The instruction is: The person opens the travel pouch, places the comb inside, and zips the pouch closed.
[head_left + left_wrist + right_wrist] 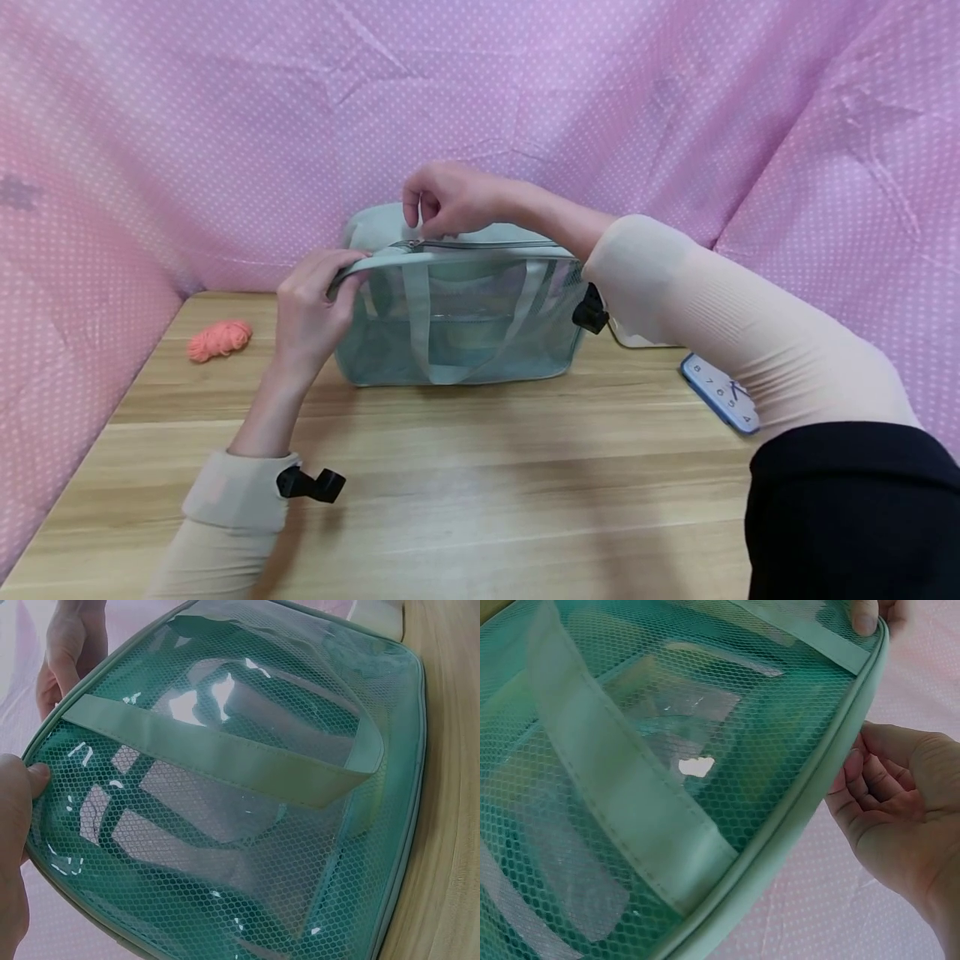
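On my far left, a bundle of coral yarn [220,340] lies just inside the desk's left edge, with a strip of wood between it and my left hand [311,308]. That hand pinches the bag's upper left corner between thumb and fingers, which wrap over the rim. The pale green see-through bag [472,312] stands upright toward the far side of the desk [480,483], the pink dotted cloth [480,92] behind it. Its strap [420,325] hangs in a loop down the near side. My right hand [453,200] is above the top left part, fingers curled, thumb and forefinger pinching at the zipper [487,245] beside its slider; the pull is hidden. My right forearm comes in over the bag's right end. Beyond that end, a pale, dark-rimmed object [637,337] shows partly under my sleeve, and nearer lies a blue-edged clock [720,392], partly covered, well apart from the bag. A broad stretch of bare wood runs from the bag's near bottom edge toward me.
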Demonstrator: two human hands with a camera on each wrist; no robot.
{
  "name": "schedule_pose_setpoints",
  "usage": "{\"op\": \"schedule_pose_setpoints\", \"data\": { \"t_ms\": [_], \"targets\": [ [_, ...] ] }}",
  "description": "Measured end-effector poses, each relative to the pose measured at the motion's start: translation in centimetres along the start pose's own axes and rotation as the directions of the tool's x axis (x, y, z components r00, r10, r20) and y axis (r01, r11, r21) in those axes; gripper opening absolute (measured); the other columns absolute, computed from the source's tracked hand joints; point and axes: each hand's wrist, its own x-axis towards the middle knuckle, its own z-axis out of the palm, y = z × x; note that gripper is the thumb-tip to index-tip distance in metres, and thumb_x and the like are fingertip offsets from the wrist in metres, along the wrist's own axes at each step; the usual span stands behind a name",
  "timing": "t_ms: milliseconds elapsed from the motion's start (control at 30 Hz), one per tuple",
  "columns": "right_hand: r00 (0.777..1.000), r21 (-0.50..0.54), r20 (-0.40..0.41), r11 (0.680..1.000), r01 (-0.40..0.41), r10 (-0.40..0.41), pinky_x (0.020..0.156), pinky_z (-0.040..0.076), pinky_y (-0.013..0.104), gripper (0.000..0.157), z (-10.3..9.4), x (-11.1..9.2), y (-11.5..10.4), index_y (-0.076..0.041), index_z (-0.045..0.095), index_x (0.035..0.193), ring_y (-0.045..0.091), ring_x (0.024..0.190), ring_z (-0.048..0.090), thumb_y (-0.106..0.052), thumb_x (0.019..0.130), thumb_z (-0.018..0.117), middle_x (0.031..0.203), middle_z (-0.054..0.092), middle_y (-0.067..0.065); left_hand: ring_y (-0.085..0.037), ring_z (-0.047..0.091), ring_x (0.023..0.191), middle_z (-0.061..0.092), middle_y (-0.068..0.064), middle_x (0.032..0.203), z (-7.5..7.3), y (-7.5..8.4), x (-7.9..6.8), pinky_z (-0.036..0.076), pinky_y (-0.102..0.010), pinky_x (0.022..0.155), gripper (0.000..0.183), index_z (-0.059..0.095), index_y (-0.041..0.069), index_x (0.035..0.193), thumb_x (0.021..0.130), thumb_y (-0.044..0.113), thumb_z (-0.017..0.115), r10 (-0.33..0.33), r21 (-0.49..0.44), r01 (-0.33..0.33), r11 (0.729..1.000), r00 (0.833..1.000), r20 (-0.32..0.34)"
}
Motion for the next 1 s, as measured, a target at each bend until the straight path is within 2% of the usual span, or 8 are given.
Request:
{"op": "schedule_pose_setpoints", "data": {
  "t_ms": [233,400,600,733,1000],
  "targets": [
    [1.000,-0.007,-0.009,1.000,0.027,-0.027,0.061,0.046,0.023,0.007,-0.3,-0.4,0.2,-0.007,0.061,0.099,0.008,0.058,0.051,-0.004,0.093,0.062,0.067,0.057,-0.003,-0.031,0.068,0.090,0.076,-0.019,0.100,0.0,0.4,0.1,0.044,-0.011,0.085,0.014,0.075,-0.003,0.105,0.094,0.005,0.073,-0.014,0.013,0.014,1.000,1.000,-0.009],
    [1.000,-0.036,-0.018,0.999,0.014,-0.015,0.064,0.047,0.024,0.009,-0.4,-0.4,-0.1,-0.007,0.062,0.103,0.011,0.061,0.054,-0.006,0.094,0.062,0.070,0.059,-0.002,-0.033,0.068,0.092,0.075,-0.021,0.100,0.0,0.7,0.1,0.044,-0.010,0.090,0.013,0.075,-0.005,0.104,0.094,0.004,0.073,-0.015,0.011,0.015,1.000,1.000,-0.022],
    [0.992,-0.063,-0.127,0.998,-0.008,0.000,0.075,0.048,0.024,0.016,0.0,-0.2,-0.3,-0.004,0.067,0.107,0.013,0.074,0.057,-0.004,0.092,0.064,0.081,0.064,0.002,-0.032,0.068,0.096,0.075,-0.020,0.101,0.2,0.5,0.1,0.047,-0.011,0.095,0.012,0.074,-0.005,0.104,0.094,0.002,0.072,-0.027,-0.058,0.026,0.998,0.999,-0.026],
    [0.982,-0.052,-0.186,0.998,-0.021,0.011,0.072,0.052,0.023,0.011,0.4,0.3,-0.4,-0.004,0.068,0.101,0.011,0.068,0.062,-0.004,0.090,0.065,0.080,0.070,0.005,-0.032,0.069,0.101,0.077,-0.018,0.106,0.3,0.5,0.1,0.048,-0.014,0.098,0.014,0.075,-0.003,0.106,0.093,0.001,0.072,-0.023,-0.086,0.019,0.996,0.999,-0.035],
    [0.985,-0.049,-0.170,0.998,-0.036,0.028,0.072,0.055,0.022,0.008,1.6,0.9,-0.7,-0.005,0.073,0.098,0.008,0.062,0.063,-0.010,0.092,0.071,0.084,0.075,0.009,-0.033,0.069,0.104,0.078,-0.016,0.109,0.4,0.5,-0.1,0.048,-0.015,0.100,0.017,0.076,-0.001,0.108,0.091,0.002,0.074,-0.022,-0.093,0.019,0.996,0.999,-0.040]
  ]
}}
